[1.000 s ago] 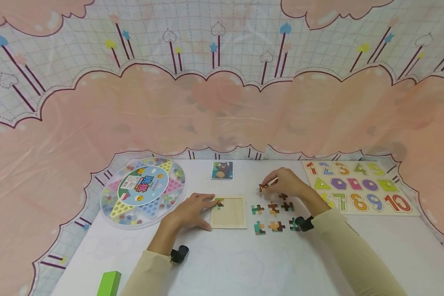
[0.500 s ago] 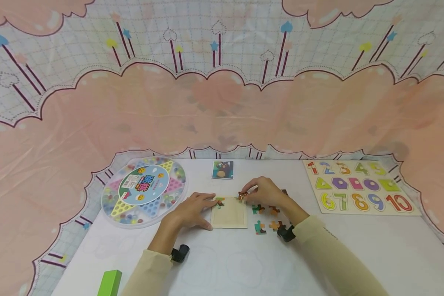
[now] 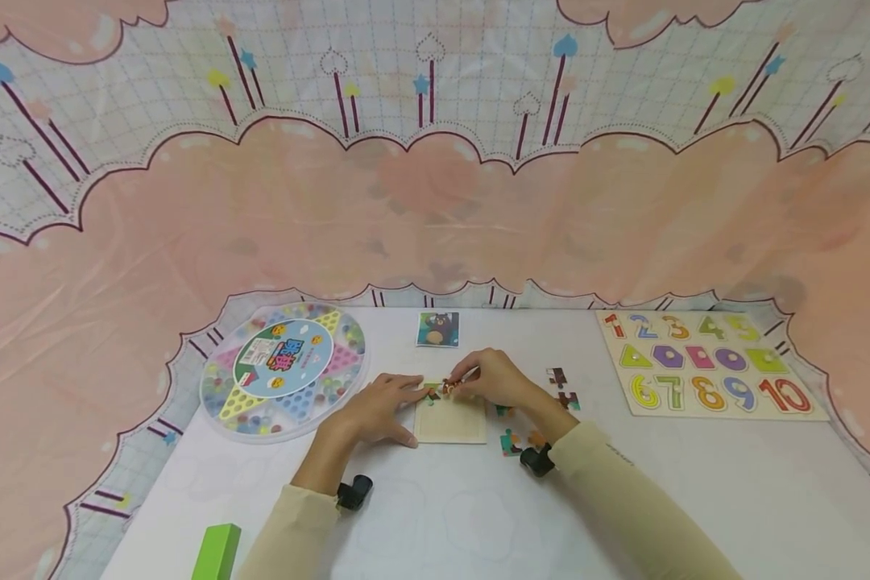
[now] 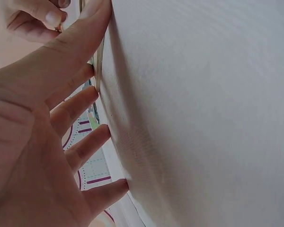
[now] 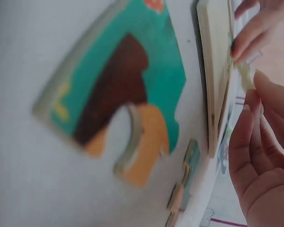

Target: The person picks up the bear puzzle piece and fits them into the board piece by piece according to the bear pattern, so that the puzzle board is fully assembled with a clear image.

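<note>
My left hand rests with spread fingers along the left side of a square wooden puzzle tray. Its index fingertip is at a green-and-brown jigsaw piece in the tray's far left corner. Between thumb and fingers, my right hand pinches a brown jigsaw piece over the tray's far edge, right beside the green one. In the right wrist view the pinched piece shows edge-on. The left wrist view shows the left fingers stretched out near the tray's edge.
Loose jigsaw pieces lie right of the tray, some hidden under the right forearm; two brown ones sit farther right. Behind stands a bear picture card. A round marble game, number board and green block surround them.
My right hand has carried the brown jigsaw piece leftward, from above the loose pieces to beside the green piece in the tray. The left hand has stayed in place.
</note>
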A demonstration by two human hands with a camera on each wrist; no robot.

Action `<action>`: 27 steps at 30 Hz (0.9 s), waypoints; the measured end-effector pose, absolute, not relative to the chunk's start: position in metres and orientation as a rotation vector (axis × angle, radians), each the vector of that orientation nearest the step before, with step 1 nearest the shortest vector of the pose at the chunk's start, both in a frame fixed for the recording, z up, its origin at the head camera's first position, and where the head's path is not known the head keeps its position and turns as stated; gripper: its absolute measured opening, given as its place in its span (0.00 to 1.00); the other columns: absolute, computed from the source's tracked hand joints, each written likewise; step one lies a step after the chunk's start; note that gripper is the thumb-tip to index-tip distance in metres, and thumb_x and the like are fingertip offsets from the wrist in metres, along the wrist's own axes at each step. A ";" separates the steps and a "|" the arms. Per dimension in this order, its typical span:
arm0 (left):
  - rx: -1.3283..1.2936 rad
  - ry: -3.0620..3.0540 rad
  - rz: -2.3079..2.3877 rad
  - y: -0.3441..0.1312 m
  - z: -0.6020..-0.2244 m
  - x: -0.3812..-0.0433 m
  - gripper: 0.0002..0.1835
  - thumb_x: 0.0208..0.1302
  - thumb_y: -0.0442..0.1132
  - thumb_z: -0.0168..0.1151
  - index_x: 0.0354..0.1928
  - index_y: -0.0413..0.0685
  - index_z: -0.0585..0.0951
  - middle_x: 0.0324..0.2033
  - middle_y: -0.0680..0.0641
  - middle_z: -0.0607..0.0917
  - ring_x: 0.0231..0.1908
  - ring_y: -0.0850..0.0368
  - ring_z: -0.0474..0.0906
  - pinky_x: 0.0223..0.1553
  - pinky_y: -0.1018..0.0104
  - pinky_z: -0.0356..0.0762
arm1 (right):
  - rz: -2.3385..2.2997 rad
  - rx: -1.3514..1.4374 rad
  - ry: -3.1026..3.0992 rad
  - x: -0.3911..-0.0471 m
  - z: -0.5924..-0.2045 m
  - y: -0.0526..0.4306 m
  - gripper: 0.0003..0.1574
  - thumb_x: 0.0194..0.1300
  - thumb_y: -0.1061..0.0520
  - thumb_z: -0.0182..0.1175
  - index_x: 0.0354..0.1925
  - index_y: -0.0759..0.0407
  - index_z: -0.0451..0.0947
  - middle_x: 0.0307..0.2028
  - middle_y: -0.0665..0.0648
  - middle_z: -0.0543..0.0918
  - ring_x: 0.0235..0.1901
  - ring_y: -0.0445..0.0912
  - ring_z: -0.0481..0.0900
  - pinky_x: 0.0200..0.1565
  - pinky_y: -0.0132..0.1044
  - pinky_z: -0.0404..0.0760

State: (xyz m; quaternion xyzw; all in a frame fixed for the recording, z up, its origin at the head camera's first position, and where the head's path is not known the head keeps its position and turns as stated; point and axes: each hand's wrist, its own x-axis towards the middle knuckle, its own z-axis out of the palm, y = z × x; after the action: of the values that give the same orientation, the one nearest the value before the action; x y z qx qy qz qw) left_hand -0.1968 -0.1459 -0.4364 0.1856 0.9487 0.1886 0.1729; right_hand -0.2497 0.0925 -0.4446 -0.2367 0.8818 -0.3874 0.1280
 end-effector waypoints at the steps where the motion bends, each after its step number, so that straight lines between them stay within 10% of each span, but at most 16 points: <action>1: 0.524 2.692 0.533 -0.146 -0.436 -0.197 0.46 0.48 0.48 0.81 0.72 0.58 0.73 0.77 0.52 0.68 0.76 0.44 0.60 0.73 0.40 0.66 | -1.114 -0.679 2.570 -0.249 -0.445 0.091 0.10 0.60 0.57 0.74 0.41 0.56 0.90 0.45 0.56 0.91 0.34 0.39 0.80 0.36 0.28 0.79; 17: 0.553 2.681 0.537 -0.149 -0.435 -0.200 0.45 0.50 0.49 0.80 0.72 0.58 0.73 0.77 0.52 0.67 0.77 0.44 0.60 0.74 0.41 0.66 | -1.032 -0.506 2.586 -0.247 -0.444 0.078 0.09 0.58 0.58 0.75 0.39 0.56 0.90 0.47 0.57 0.87 0.38 0.43 0.78 0.37 0.30 0.77; 27: 0.536 2.671 0.539 -0.148 -0.435 -0.199 0.45 0.50 0.49 0.80 0.73 0.60 0.72 0.77 0.52 0.66 0.77 0.44 0.59 0.74 0.41 0.66 | -0.832 -0.518 2.690 -0.246 -0.440 0.071 0.06 0.55 0.57 0.77 0.34 0.51 0.90 0.44 0.52 0.90 0.49 0.47 0.83 0.60 0.49 0.80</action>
State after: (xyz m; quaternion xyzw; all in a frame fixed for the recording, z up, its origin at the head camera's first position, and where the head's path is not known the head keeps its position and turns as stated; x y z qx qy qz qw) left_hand -0.1990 -0.1484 -0.4347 0.1899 0.9458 0.1910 0.1814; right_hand -0.2465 0.0714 -0.4404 -0.1792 0.9305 -0.2878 0.1387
